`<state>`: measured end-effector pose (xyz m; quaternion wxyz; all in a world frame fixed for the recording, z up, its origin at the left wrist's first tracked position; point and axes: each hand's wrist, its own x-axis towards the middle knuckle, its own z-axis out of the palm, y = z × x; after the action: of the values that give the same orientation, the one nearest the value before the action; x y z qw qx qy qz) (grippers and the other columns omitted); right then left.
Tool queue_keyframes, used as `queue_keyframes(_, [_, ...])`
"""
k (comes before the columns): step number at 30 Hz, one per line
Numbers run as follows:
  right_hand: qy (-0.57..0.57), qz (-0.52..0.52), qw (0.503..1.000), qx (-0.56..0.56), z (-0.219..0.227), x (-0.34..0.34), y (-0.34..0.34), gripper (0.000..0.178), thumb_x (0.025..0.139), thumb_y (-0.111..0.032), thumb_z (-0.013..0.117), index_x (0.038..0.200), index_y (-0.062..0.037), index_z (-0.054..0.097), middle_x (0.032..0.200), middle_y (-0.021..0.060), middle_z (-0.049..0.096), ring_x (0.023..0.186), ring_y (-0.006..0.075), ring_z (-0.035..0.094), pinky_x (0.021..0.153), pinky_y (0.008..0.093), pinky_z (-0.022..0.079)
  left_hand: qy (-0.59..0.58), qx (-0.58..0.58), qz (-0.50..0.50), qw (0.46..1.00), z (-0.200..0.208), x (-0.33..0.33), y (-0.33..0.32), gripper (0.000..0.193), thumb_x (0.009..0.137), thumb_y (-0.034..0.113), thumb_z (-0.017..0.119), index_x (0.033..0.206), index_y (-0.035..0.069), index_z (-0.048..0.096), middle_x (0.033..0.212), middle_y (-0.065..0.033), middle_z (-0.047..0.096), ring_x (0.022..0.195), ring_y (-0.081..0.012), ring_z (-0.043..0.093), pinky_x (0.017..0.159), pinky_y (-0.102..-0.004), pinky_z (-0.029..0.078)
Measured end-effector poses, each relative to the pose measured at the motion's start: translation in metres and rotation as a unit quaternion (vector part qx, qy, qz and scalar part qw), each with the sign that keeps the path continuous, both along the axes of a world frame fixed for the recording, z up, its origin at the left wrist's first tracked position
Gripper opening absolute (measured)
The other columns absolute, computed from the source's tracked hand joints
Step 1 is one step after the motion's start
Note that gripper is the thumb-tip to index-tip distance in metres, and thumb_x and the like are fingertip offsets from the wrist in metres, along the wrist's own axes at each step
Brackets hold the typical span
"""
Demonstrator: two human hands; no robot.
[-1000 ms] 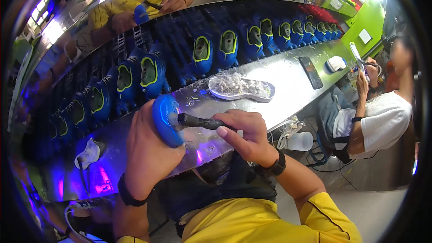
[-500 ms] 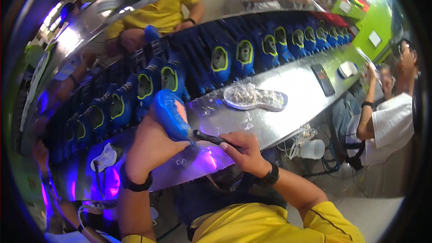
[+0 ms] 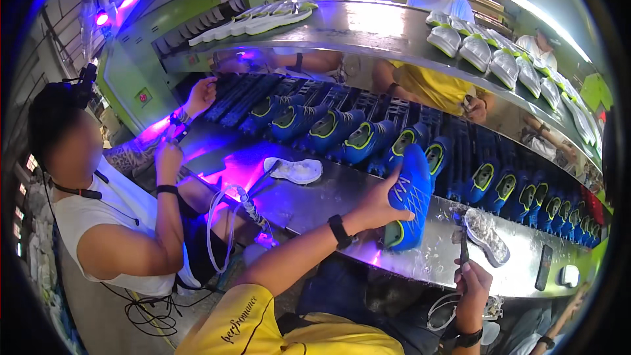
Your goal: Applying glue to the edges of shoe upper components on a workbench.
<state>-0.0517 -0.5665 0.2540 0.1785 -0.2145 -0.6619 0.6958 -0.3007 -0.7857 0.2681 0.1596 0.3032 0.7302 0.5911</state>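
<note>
My left hand grips a blue shoe with a yellow-green collar, standing it toe-up by the row of shoes on the conveyor. My right hand is low at the right, closed around a dark brush that points upward. The brush tip is close to a clear shoe sole lying on the steel bench. The shoe and the brush are apart.
A long row of blue shoes lies on the dark conveyor. White soles line the upper shelf. A person in a white shirt sits at my left, hands raised. A white sole lies under purple light. Other people stand behind the shelf.
My view has swung to the left. My left hand carried the blue shoe from in front of me to the shoe row. The brush has come off the shoe and dropped to the right.
</note>
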Motion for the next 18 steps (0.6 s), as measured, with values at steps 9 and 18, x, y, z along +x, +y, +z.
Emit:
queue_keyframes(9, [-0.042, 0.079, 0.995, -0.041, 0.059, 0.007, -0.004, 0.027, 0.106, -0.021, 0.07, 0.111, 0.0031, 0.078, 0.083, -0.0023, 0.067, 0.077, 0.0069, 0.059, 0.07, 0.0258, 0.047, -0.295, 0.127, -0.072, 0.944, 0.023, 0.081, -0.019, 0.1, 0.085, 0.008, 0.082, 0.169, 0.002, 0.029, 0.145, -0.0094, 0.062, 0.127, -0.0199, 0.063, 0.112, -0.0364, 0.049])
queue_keyframes(18, [0.003, 0.058, 0.987, 0.151, 0.052, 0.004, -0.008, 0.027, 0.106, -0.022, 0.068, 0.112, 0.0024, 0.077, 0.075, 0.0063, 0.064, 0.069, 0.0089, 0.054, 0.061, 0.0318, 0.044, -0.263, 0.115, -0.132, 0.949, 0.036, 0.103, -0.019, 0.108, 0.078, 0.002, 0.083, 0.17, 0.0, 0.026, 0.155, -0.0104, 0.055, 0.139, -0.0208, 0.056, 0.118, -0.0357, 0.043])
